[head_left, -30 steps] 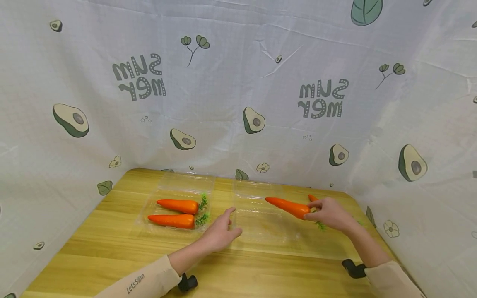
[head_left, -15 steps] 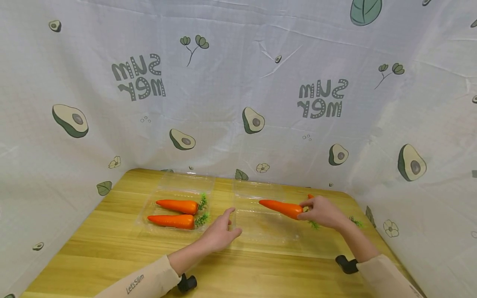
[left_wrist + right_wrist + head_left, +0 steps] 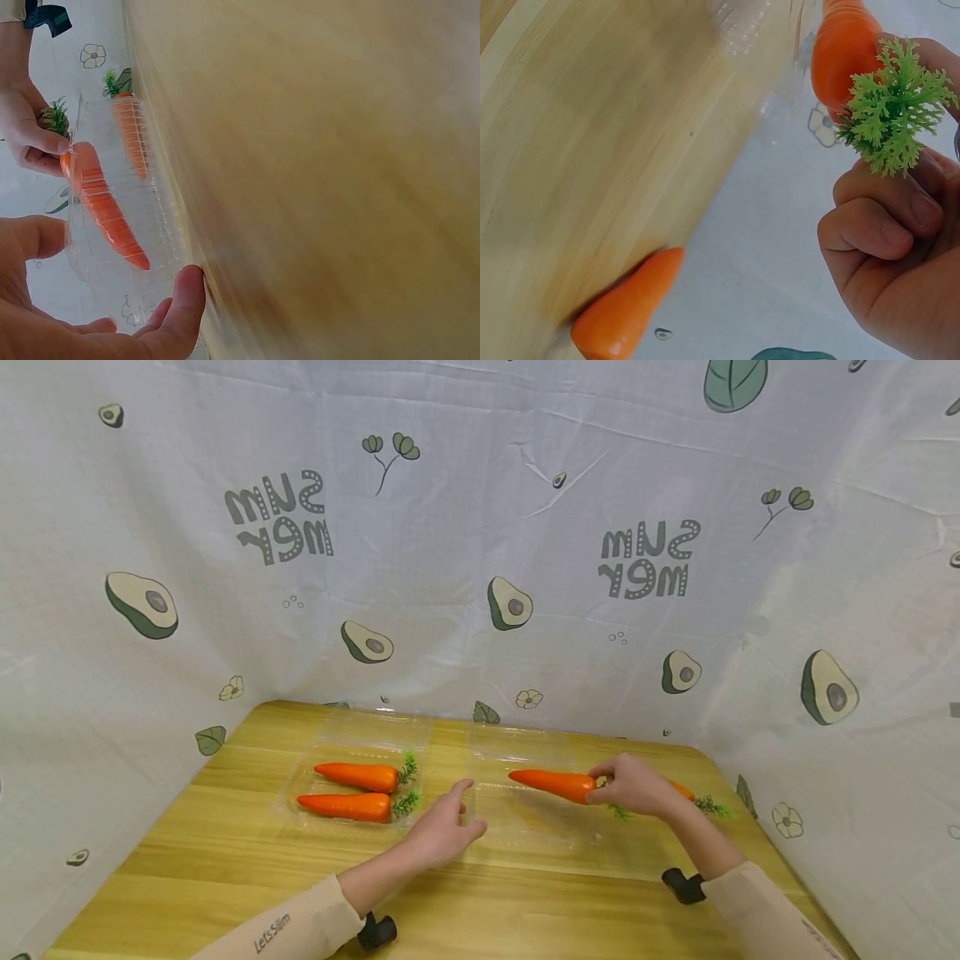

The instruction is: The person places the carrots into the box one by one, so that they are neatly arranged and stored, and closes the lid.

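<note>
My right hand point(image 3: 636, 787) pinches an orange carrot point(image 3: 555, 783) at its leafy end and holds it over the right clear plastic container point(image 3: 525, 822), tip pointing left. The green leaves point(image 3: 896, 109) of this carrot show beside curled fingers in the right wrist view. My left hand point(image 3: 442, 833) is at that container's left side, thumb and forefinger spread apart. In the left wrist view, its fingertips are right at the container's rim point(image 3: 79, 247). Another carrot point(image 3: 626, 307) lies on the table right of the container, partly hidden by my right hand in the head view.
A second clear container point(image 3: 300, 814) with its lid folded back stands at the left, holding two carrots point(image 3: 356, 775) side by side. The wooden table point(image 3: 480, 910) ends at a printed curtain point(image 3: 450, 568) behind and on both sides.
My right hand has carried the carrot leftward over the right container, and the carrot lies more level. The carrot on the table shows on the other side of the hand. My left hand stays put.
</note>
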The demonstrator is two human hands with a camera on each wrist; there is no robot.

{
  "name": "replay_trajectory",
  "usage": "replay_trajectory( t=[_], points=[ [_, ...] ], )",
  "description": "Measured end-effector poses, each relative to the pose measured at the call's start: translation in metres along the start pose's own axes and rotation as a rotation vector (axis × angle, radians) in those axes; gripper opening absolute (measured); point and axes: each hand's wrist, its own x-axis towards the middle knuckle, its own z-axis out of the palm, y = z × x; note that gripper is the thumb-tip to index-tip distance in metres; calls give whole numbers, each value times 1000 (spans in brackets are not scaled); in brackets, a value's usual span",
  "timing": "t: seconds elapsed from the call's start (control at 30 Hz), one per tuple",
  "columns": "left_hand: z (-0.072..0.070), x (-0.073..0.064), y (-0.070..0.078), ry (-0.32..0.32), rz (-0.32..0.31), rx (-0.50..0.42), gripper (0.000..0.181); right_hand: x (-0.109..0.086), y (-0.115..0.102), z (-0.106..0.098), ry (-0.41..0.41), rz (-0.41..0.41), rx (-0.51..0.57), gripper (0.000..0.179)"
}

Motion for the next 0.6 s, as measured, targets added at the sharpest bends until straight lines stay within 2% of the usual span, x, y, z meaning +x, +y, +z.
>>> replay_trajectory(
  t=[0.6],
  points=[
    [-1, -1, 1, -11, 3, -13, 74, 13, -2, 7, -40, -25, -21, 39]
  ],
)
